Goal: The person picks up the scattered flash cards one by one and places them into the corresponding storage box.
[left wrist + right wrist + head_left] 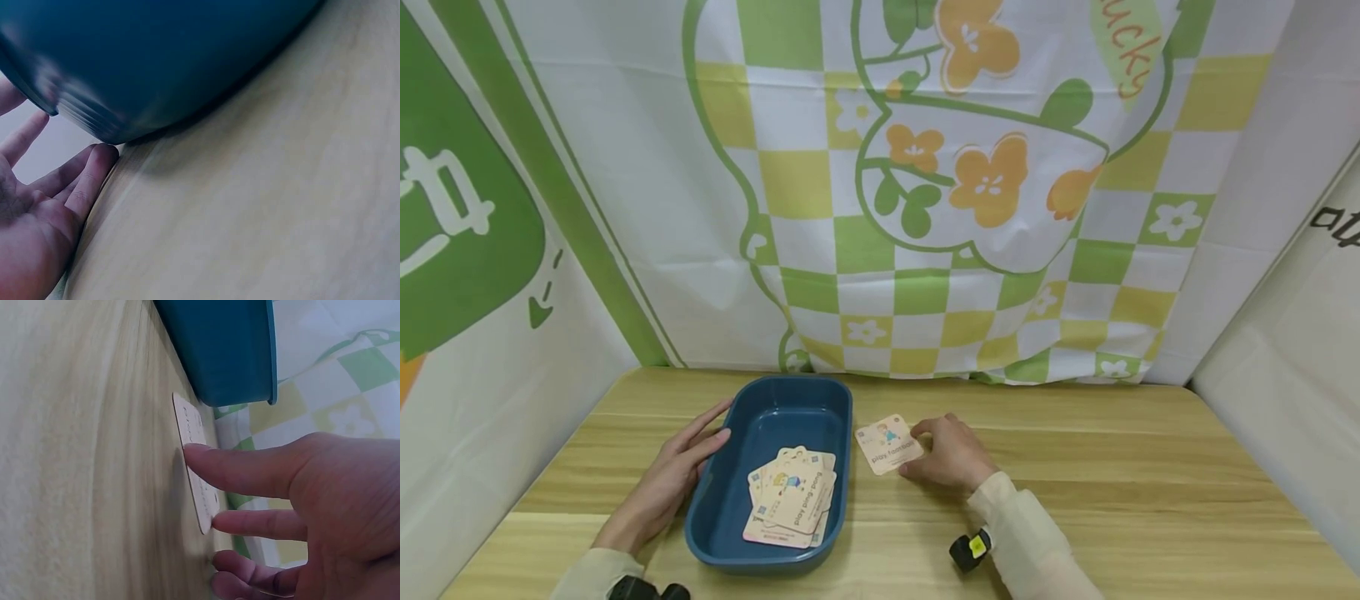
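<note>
A square card (889,445) printed "play football" lies beside the right wall of a blue plastic tray (844,500). My right hand (953,454) pinches this card at its right side, thumb on the near edge and index finger at the far corner. In the right wrist view, the card (190,456) appears edge-on close over the wood. Inside the tray sits a loose pile of similar cards (790,496), the top one reading "play ping-pong". My left hand (666,479) rests against the tray's left wall with its fingers extended, fingertips at the rim and base.
The light wooden table (1120,500) extends to the right of the hands. A patterned cloth (895,292) hangs along the table's back edge, and white fabric walls (1292,358) stand at both sides. Each wrist wears a small black camera (970,550).
</note>
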The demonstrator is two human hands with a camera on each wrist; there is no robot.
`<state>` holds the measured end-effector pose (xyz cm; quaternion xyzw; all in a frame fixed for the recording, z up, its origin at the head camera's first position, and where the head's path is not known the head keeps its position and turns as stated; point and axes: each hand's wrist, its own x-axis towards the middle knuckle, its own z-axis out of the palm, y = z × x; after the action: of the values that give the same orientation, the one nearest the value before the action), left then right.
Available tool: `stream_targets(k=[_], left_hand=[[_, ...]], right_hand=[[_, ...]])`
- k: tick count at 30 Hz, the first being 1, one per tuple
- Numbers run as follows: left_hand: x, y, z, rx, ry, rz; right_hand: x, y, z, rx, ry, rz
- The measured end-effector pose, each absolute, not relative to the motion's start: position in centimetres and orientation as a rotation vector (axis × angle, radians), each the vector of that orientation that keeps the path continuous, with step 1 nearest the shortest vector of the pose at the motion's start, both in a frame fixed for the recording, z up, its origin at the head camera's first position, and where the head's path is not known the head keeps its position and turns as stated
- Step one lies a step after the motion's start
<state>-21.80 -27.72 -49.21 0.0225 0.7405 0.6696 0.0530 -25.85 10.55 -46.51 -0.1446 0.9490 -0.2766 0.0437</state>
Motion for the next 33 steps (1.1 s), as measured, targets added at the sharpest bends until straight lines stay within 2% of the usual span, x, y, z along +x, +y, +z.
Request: stream_targets(k=[33], left_hand=[[-21.68, -27.73, -49.19, 0.072, 2.238, 2.042]], right_hand=[[-25.84, 9.60, -47.05, -0.341, 2.892, -0.961]])
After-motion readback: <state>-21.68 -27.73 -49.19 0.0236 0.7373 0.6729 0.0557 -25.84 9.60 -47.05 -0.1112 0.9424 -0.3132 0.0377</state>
